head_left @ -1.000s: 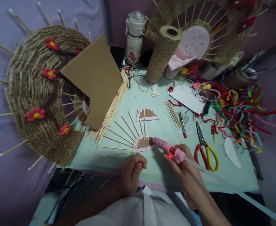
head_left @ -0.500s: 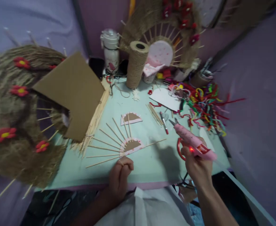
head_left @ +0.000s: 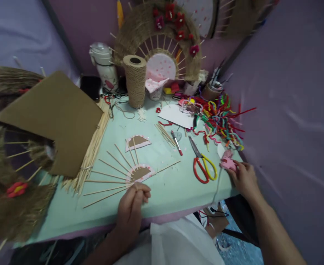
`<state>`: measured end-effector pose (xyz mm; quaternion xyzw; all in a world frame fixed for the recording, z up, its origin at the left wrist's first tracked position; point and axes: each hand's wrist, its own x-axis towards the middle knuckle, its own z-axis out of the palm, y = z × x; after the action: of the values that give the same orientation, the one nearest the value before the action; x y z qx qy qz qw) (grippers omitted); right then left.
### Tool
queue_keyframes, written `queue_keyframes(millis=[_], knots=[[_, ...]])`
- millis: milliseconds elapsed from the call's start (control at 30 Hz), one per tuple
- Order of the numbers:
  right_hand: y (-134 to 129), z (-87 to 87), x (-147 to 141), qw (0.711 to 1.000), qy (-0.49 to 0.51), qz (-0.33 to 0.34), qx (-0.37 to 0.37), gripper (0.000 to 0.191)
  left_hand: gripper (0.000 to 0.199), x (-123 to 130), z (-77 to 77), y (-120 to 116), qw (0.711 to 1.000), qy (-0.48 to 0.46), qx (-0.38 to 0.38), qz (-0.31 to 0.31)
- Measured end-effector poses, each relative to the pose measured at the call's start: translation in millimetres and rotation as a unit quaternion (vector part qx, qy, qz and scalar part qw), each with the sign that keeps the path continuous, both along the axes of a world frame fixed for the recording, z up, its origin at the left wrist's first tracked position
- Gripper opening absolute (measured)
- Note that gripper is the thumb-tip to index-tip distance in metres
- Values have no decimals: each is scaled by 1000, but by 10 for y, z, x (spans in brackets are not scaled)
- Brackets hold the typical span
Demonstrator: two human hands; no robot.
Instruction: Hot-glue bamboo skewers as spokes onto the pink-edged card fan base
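My left hand (head_left: 132,202) is closed at the front of the table, just below a small cardboard half-circle (head_left: 140,173) edged in pink fabric. Thin bamboo sticks (head_left: 109,181) fan out from that piece, mostly to the left. Whether the curled fingers hold anything is hidden. At the table's right edge, my right hand (head_left: 244,178) grips a pink glue gun (head_left: 228,162), its cord hanging toward the front. Scissors (head_left: 203,163) with red and yellow handles lie to the left of the glue gun. A second cardboard half-circle (head_left: 138,141) rests behind the first.
Colourful pipe cleaners (head_left: 219,114) are heaped at the back right. A twine roll (head_left: 135,81), a white bottle (head_left: 104,68) and a woven fan piece (head_left: 128,33) stand at the back. Cardboard (head_left: 54,121) and a stick bundle (head_left: 95,143) cover the left. A marker (head_left: 177,142) lies mid-table.
My right hand has carried the glue gun down to the right table edge, uncovering the scissors. My left hand stays closed near the half-circle. The view has shifted to the right.
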<state>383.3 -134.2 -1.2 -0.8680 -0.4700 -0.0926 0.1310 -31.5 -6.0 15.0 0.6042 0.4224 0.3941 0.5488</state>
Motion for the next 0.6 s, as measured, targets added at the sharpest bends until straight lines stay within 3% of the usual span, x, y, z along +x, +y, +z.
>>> queue_keyframes(millis=[67,133,167,200,267,300,367,433,467,600], knots=[[5,139,-1,1000,11,-5,-11,62,33,34,135,49,999,12,43,-10],[14,411,-131,999,-18,-29,-20,71,32,62,225,80,997,5,77,-30],[29,572,-260,999,-22,-27,-12,72,32,80,250,85,995,-2,88,-38],[57,729,-435,997,-37,-42,48,71,31,104,265,82,994,-13,95,-45],[166,967,-902,994,48,-20,96,52,30,171,267,64,993,-37,104,-53],[249,1027,-1172,983,144,44,109,39,30,212,261,53,991,-47,110,-54],[449,1024,-1710,910,365,193,36,24,30,289,250,41,990,-47,124,-51],[649,912,-2156,825,504,250,-44,19,31,346,253,48,990,-33,132,-45],[733,843,-2325,799,540,258,-55,16,32,361,259,58,990,-26,132,-41],[939,669,-2630,780,566,265,-5,15,32,335,268,105,990,-25,135,-24]])
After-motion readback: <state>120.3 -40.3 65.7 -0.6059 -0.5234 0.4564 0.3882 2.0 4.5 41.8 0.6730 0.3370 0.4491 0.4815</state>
